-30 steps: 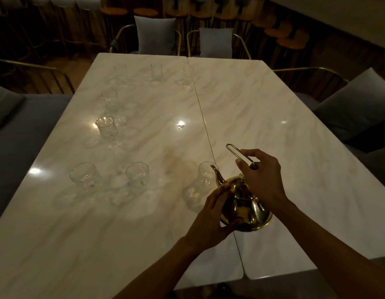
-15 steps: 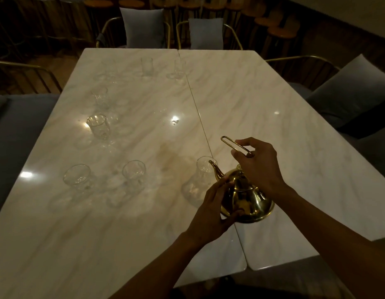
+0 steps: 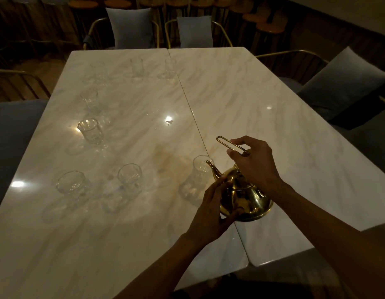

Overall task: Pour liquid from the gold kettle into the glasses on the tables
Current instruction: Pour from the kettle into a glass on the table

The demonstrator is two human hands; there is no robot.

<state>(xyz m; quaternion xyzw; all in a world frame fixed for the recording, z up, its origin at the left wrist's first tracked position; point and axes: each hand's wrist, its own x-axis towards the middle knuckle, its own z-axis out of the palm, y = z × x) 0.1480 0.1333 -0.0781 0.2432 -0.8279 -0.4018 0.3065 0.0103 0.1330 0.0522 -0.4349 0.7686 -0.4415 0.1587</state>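
The gold kettle [image 3: 245, 197] is held tilted to the left above the seam between two marble tables. My right hand [image 3: 255, 162] grips its thin wire handle from above. My left hand [image 3: 211, 212] cups the kettle's body from the left side. The spout tip sits over the rim of the nearest glass [image 3: 198, 175]. I cannot tell whether liquid is flowing. Two more glasses [image 3: 130, 180] [image 3: 71, 187] stand to the left of it in the same row.
Further glasses [image 3: 89, 130] [image 3: 90, 99] [image 3: 137, 66] [image 3: 169, 69] stand on the left table [image 3: 57, 244] toward the far end. The right table [image 3: 263, 100] carries nothing but reflections. Cushioned chairs [image 3: 129, 26] [image 3: 342, 85] ring the tables; stools stand behind.
The kettle and both hands keep the same hold and pose at the near glass. Only the head view has shifted slightly, bringing the table's far end lower in frame.
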